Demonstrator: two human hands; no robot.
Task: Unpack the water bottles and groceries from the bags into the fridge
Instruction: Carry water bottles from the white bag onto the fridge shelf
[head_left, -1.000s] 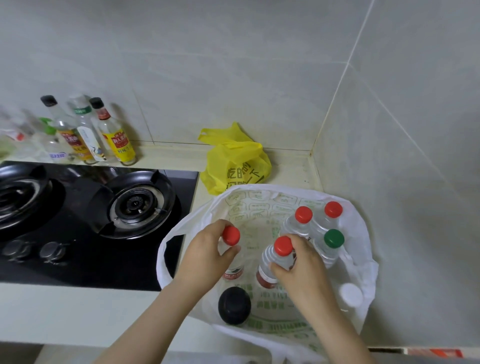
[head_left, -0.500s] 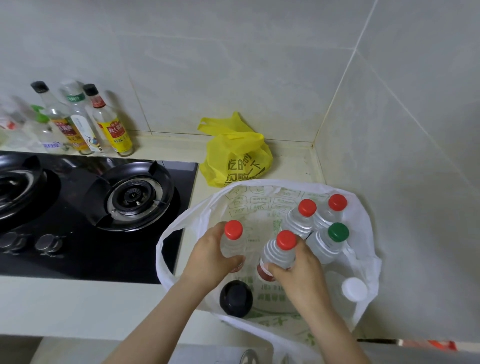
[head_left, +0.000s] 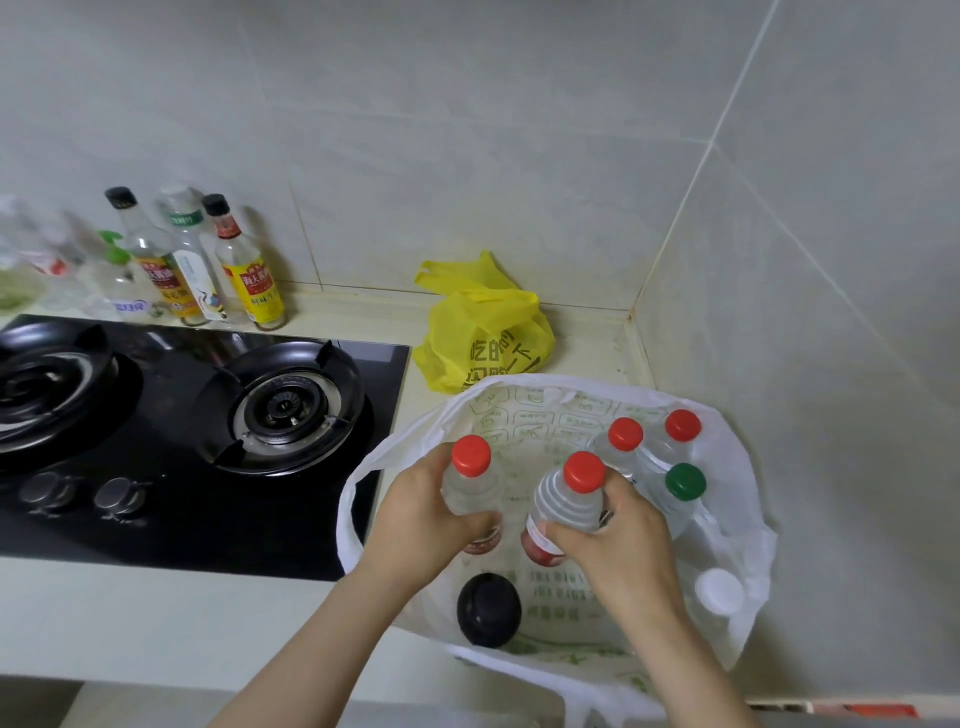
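Stove (head_left: 182, 519) fills the left, with sauce bottles (head_left: 249, 280) at upper left and a yellow bag (head_left: 483, 338) at centre. Inside the white bag (head_left: 748, 530), lower right, the left hand (head_left: 415, 525) grips the left bottle (head_left: 470, 488) and the right hand (head_left: 618, 545) grips the right bottle (head_left: 569, 501). Both bottles have risen slightly against the other bottles (head_left: 625, 434).

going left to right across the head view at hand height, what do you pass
Stove knobs → left hand gripping a red-capped bottle → right hand gripping a second red-capped bottle → white-capped bottle. Black cap and green cap left out: they overlap the hands.
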